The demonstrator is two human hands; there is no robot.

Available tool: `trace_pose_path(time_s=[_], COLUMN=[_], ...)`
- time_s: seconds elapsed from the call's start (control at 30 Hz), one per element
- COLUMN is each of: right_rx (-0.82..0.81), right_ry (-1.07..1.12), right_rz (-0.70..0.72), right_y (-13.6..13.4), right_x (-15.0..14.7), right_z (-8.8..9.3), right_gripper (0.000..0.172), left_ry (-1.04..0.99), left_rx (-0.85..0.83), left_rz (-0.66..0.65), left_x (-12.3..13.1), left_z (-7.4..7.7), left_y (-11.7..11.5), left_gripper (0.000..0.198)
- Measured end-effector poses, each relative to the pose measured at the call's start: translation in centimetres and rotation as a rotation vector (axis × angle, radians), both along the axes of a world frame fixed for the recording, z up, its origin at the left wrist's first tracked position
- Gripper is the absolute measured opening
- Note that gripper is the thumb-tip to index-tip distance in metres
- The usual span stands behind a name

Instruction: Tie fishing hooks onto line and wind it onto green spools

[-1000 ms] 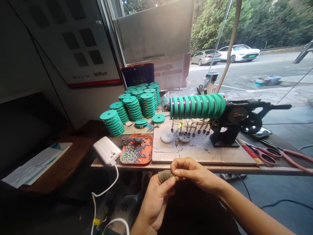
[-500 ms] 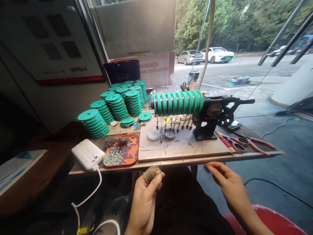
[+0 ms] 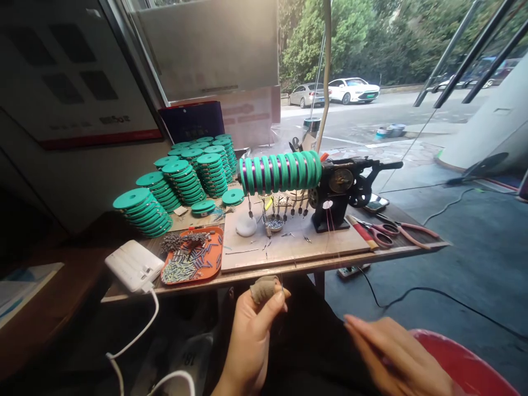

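My left hand (image 3: 258,330), with a cloth wrap (image 3: 264,289) on its index finger, pinches a thin line in front of the table edge. To its right, my right hand (image 3: 391,352) is low over my lap, fingers pressed together and blurred; anything between them is too small to make out. Beyond both hands, a black winding machine (image 3: 336,184) carries a row of green spools (image 3: 282,171) with purple line. Small dark weights hang below the spools. A small bowl of grey beads (image 3: 274,223) and a white round lump (image 3: 246,224) sit on the board (image 3: 247,261).
Stacked green spools (image 3: 181,179) stand at the back left. An orange tray (image 3: 214,256) holds small metal parts. A white power bank (image 3: 134,265) with a cable lies at the left edge. Scissors (image 3: 381,236) and pliers (image 3: 416,234) lie right; a red tub (image 3: 462,360) is below.
My right hand has moved down toward my lap. My left hand has shifted slightly right, still pinching. The view has turned, so the table and machine appear further left.
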State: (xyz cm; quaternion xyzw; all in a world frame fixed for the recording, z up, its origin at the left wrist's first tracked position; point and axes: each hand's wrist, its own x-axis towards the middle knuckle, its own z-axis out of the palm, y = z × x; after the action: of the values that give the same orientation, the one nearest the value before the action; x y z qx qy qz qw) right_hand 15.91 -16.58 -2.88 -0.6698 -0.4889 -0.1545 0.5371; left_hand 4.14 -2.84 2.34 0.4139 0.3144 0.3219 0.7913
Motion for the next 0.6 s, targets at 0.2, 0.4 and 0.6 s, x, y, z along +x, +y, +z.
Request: trace_pose_path(time_s=[0.2,0.4,0.6], right_rx=[-0.170,-0.306,-0.397], right_ry=[-0.041,0.236,0.711], right_rz=[0.327,0.391,0.391], right_y=[4.2,4.5,7.9], right_x=[-1.3,-1.0,0.6], right_z=[2.2,1.0,1.9], right_gripper=[0.017,0.023,0.034], left_ry=[-0.033,0.027,0.192], left_rx=[-0.007,0.063,0.276], left_rz=[-0.182,-0.057,0.168], left_x=[1.1,0.8,1.2], left_z=[1.0,0.5,-1.4], left_y=[0.2,1.2,2.1], left_gripper=[0.008,0.008,0.014])
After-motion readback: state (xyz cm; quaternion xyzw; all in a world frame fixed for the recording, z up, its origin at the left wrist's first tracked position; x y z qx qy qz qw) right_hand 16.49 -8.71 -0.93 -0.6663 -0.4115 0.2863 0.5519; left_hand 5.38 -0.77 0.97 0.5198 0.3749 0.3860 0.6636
